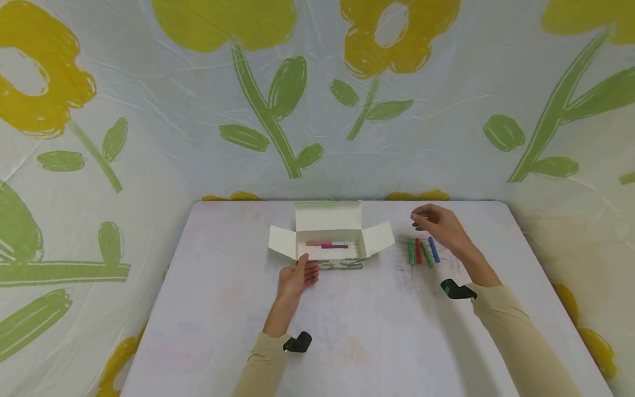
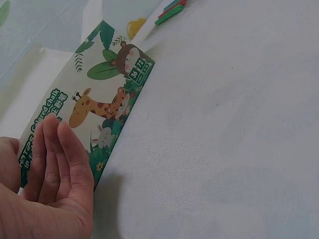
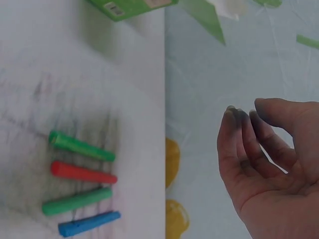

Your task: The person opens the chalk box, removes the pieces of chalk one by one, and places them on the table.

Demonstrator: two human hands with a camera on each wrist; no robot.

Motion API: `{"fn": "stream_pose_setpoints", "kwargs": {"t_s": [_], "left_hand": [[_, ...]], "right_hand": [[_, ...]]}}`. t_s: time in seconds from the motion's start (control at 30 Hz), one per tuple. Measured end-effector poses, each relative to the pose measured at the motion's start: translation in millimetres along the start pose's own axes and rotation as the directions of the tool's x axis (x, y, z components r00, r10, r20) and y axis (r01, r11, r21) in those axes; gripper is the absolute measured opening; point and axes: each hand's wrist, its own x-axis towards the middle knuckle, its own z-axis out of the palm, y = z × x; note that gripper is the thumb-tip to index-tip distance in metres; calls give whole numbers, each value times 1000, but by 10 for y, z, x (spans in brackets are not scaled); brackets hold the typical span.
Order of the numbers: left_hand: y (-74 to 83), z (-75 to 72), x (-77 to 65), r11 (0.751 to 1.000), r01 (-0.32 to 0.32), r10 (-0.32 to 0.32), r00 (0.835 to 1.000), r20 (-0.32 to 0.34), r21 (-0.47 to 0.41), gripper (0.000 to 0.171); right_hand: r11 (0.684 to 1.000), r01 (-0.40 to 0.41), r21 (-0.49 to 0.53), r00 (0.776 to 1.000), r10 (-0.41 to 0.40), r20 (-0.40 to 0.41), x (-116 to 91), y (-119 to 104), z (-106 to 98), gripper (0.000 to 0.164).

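Observation:
A chalk box (image 1: 339, 265) stands with its flaps folded out, its printed front showing a giraffe and "Colored Chalk" lettering. Pink chalk (image 1: 317, 243) and purple chalk (image 1: 335, 246) lie inside. My left hand (image 1: 294, 279) holds the front wall near its left corner, thumb at the rim and fingers flat along the printed face. To the right lie a green chalk (image 3: 82, 146), a red chalk (image 3: 83, 172), a second green chalk (image 3: 77, 201) and a blue chalk (image 3: 89, 223), side by side. Raised beyond them, my right hand (image 1: 443, 225) has loosely bent fingers and holds nothing.
The white table (image 1: 347, 342) carries faint coloured chalk smudges, darker around the loose chalks. A flower-printed sheet (image 1: 421, 154) hangs close behind the table's back edge and along both sides. Box flaps (image 1: 379, 239) jut out towards the loose chalks.

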Motion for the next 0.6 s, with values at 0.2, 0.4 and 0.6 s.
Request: {"fn": "stream_pose_setpoints", "kwargs": {"t_s": [0.2,0.4,0.6], "left_hand": [[-1,-3,11,1000,4,-4,1000,-3,2,45],[-9,-13,26,1000,-5,5,1000,3,0,47],[-9,-10,17,1000,-5,5,1000,7,-15,48]], "right_hand": [[1000,16,26,1000,-17,17,91,-205,132,39],[992,63,107,997,-67,38,167,-372,313,34],[982,67,179,994,-81,75,238,-452,521,32]]}}
